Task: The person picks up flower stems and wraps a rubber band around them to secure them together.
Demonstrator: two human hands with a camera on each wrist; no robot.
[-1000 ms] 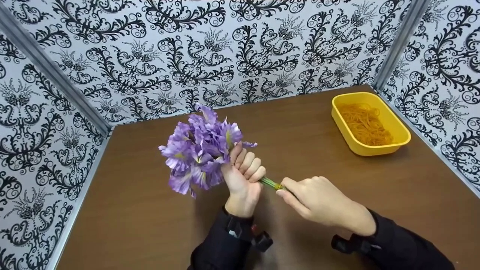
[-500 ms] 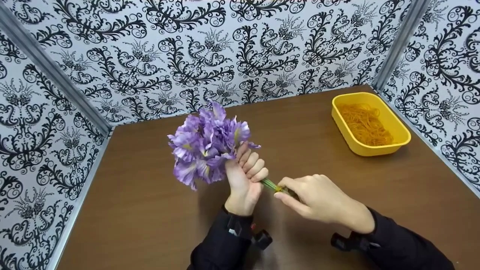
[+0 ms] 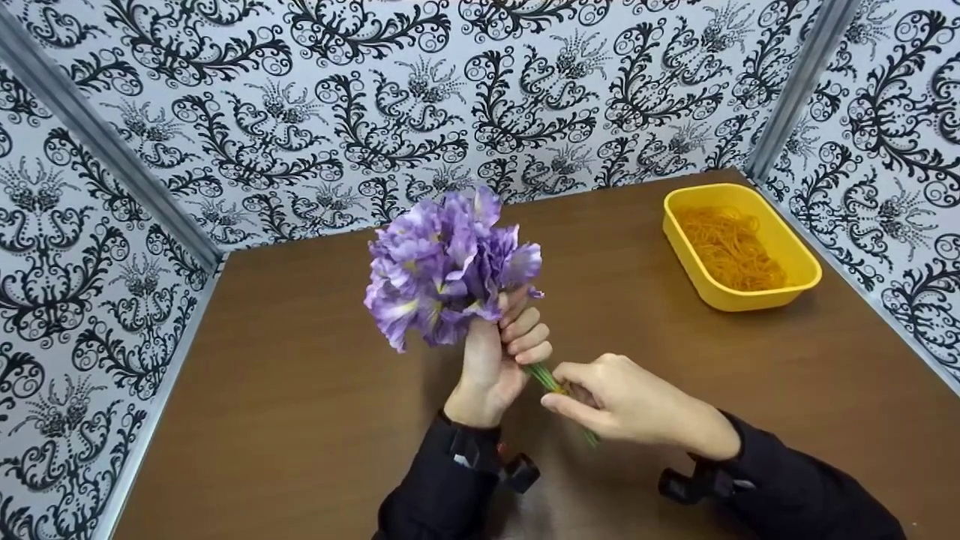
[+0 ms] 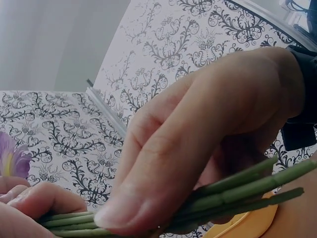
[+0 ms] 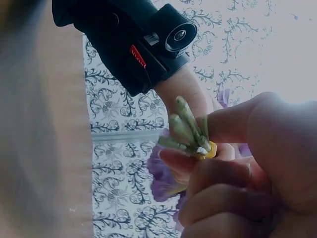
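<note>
Left hand [image 3: 499,352] grips flower bunch [image 3: 450,266]; right hand [image 3: 622,401] pinches stems [image 4: 237,191]; no writing legible.

Bare table [image 3: 300,420] lies open left of the hands; the yellow tray [image 3: 799,289] and patterned walls [image 3: 90,247] hem the right and back

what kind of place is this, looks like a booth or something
Probably a small staged work booth, not a home: a bare brown table boxed in by patterned wall panels, with a yellow tray of rubber bands set ready.
</note>
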